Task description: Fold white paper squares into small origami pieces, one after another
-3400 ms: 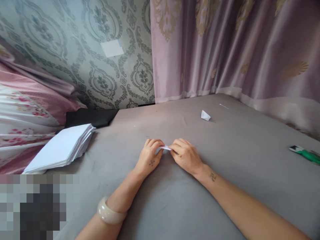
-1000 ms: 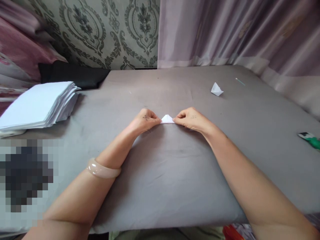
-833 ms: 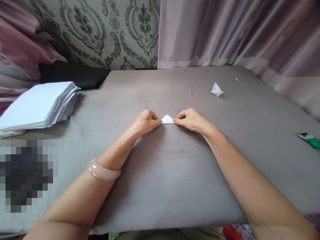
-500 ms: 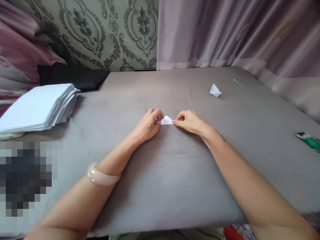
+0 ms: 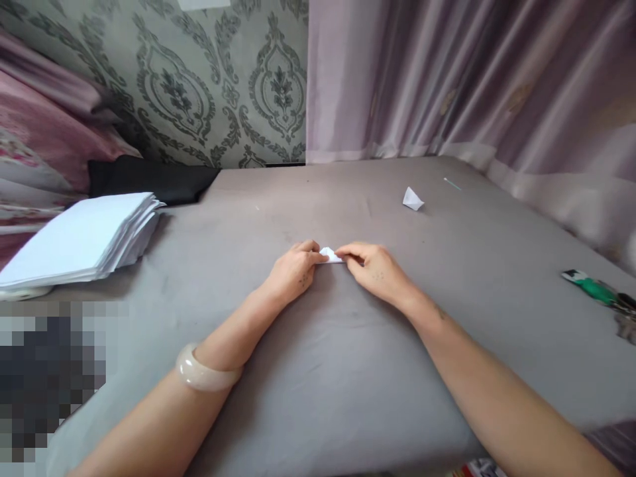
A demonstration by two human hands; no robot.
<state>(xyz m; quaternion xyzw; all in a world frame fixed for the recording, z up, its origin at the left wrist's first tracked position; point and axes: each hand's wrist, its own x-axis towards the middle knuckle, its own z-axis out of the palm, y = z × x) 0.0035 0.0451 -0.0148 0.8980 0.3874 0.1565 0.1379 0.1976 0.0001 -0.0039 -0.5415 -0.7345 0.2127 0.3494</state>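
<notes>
A small piece of folded white paper (image 5: 330,254) lies on the grey cloth between my two hands. Its peak points away from me and its straight edge faces me. My left hand (image 5: 294,268) grips the left end, thumb laid over the paper. At the right end, the fingertips of my right hand (image 5: 373,268) press the paper, fingers curled together. Both hands cover the paper's ends. Farther back to the right stands another folded white paper piece (image 5: 412,199).
A thick stack of white paper (image 5: 82,235) sits at the left, before a black folded item (image 5: 152,180). Behind the grey-covered table (image 5: 318,411) hang lilac curtains (image 5: 387,79). A green object with keys (image 5: 593,289) lies right, and a thin white stick (image 5: 452,183) at the back.
The view has tilted up, so everything sits lower in it. My right fingers have shifted from pinching the paper's right corner to lying over its upper side. My left thumb now reaches farther over the paper.
</notes>
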